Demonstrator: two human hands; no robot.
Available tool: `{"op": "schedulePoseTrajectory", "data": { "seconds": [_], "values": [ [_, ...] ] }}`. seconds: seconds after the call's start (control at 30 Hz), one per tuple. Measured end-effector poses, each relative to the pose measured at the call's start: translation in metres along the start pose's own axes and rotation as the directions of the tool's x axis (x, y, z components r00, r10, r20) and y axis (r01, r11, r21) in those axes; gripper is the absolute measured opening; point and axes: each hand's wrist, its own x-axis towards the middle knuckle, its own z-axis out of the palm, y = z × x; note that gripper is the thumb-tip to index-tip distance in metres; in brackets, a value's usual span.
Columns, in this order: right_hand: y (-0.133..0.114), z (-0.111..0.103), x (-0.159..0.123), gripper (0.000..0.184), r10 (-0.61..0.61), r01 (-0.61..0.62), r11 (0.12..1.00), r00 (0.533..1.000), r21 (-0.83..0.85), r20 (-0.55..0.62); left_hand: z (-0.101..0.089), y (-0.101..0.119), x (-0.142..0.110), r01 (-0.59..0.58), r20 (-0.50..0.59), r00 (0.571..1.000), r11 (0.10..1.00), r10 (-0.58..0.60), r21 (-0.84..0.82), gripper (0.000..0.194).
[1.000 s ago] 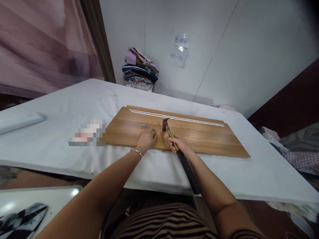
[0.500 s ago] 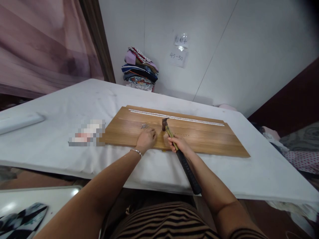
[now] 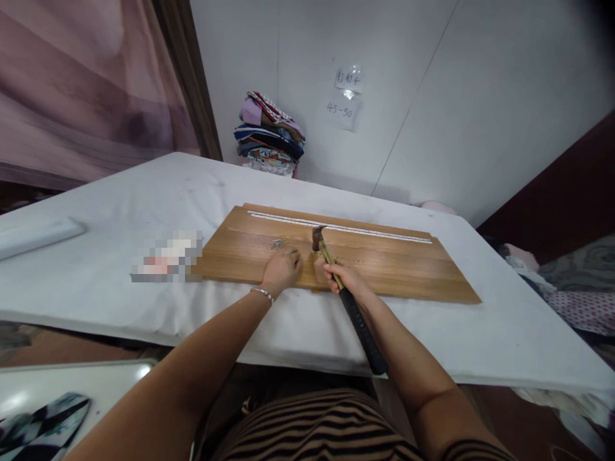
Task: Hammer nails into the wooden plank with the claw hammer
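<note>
The right hand [image 3: 349,279] grips the hammer [image 3: 354,318] over the board [image 3: 408,272]. The left hand [image 3: 282,266] rests beside nails [image 3: 277,244], its grip unclear. A misaimed swing could strike it, given its closeness.

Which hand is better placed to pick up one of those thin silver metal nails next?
Probably the left hand: it is right beside the nails on the brown wooden board, while the right hand grips the black-and-yellow claw hammer.
</note>
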Motion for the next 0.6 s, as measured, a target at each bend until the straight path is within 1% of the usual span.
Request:
{"op": "schedulePoseTrajectory", "data": {
  "seconds": [0.07,0.2,0.33,0.47,0.6],
  "values": [
    [-0.0005,-0.0001,0.0001,0.035,0.002,-0.002,1.000,1.000,-0.007,0.005,0.0001,0.0001,0.0001,0.005,0.006,1.000,1.000,-0.005,-0.003,0.029],
    [-0.0009,0.0007,-0.0004,0.030,-0.011,0.011,1.000,1.000,0.010,-0.014,-0.0002,0.0007,-0.0002,0.012,0.007,1.000,1.000,-0.012,0.003,0.029],
    [-0.0022,0.0017,-0.0013,0.031,0.006,-0.006,1.000,1.000,0.003,-0.008,-0.0007,0.0011,-0.0002,0.016,-0.003,1.000,1.000,-0.016,-0.002,0.028],
    [-0.0026,0.0026,-0.0010,0.028,0.004,-0.003,0.999,1.000,0.037,-0.019,-0.0011,0.0015,-0.0003,0.020,-0.009,1.000,0.999,-0.020,-0.029,0.027],
    [-0.0007,0.0021,0.0001,0.030,0.009,-0.008,1.000,1.000,0.026,-0.023,-0.0018,0.0026,-0.0007,0.012,-0.005,1.000,1.000,-0.012,-0.022,0.028]
  ]
}}
